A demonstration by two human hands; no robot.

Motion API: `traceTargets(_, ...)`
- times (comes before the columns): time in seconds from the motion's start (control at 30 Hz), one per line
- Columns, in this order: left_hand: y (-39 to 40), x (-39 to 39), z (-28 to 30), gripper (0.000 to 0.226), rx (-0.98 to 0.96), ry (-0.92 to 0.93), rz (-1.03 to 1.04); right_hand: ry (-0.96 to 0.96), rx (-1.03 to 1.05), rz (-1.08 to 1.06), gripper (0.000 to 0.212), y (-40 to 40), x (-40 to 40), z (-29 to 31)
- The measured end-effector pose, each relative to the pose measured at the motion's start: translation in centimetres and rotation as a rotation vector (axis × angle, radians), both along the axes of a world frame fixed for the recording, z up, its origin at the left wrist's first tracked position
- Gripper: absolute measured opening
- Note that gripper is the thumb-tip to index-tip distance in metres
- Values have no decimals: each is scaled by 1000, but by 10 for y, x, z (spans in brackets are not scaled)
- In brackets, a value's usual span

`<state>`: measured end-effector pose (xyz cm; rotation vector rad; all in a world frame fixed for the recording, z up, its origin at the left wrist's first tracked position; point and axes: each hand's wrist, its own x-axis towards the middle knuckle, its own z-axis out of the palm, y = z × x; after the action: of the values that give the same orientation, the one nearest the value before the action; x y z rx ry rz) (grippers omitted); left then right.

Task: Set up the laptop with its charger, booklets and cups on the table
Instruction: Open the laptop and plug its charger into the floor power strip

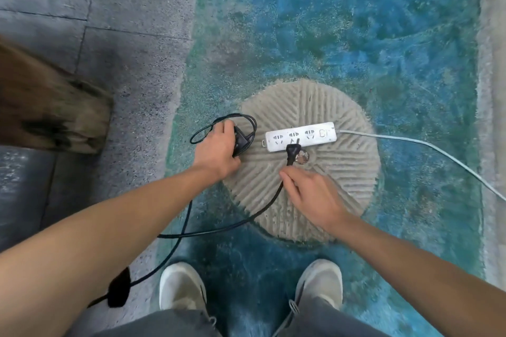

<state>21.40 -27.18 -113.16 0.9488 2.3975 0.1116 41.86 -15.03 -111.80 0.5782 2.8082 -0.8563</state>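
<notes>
A white power strip (pixel 301 136) lies on a round grooved stone (pixel 328 172) on the floor. The charger's black plug (pixel 292 151) rests against the strip's middle socket, its prongs at the socket, and its cable (pixel 262 209) trails back toward me. My left hand (pixel 219 150) is shut on the black charger brick (pixel 241 141) at the stone's left edge, with a loop of thin cable (pixel 219 120) above it. My right hand (pixel 309 194) hovers just below the plug, fingers apart, holding nothing. Laptop, booklets and cups are out of view.
The strip's white cord (pixel 424 145) runs off to the right. A brown wooden beam (pixel 49 107) lies at the left on grey paving. Blue-green painted ground surrounds the stone. My two white shoes (pixel 180 290) stand at the bottom, and a black cable tag (pixel 119 288) lies lower left.
</notes>
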Motion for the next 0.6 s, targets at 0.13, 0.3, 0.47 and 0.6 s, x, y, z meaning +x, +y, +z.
traceTargets(0.13, -1, -7, -34, 63, 0, 54, -47, -62, 43, 123, 36, 13, -8, -26)
traceTargets(0.3, -5, -23, -58, 59, -44, 93, -120, -5, 75, 269, 41, 23, -10, -52)
traceTargets(0.47, -7, -30, -70, 64, -57, 172, -345, 64, 55, 306, 30, 28, -19, -72)
traceTargets(0.6, -7, -28, -74, 64, -57, 217, -408, 72, 95, 312, 24, 32, -24, -79)
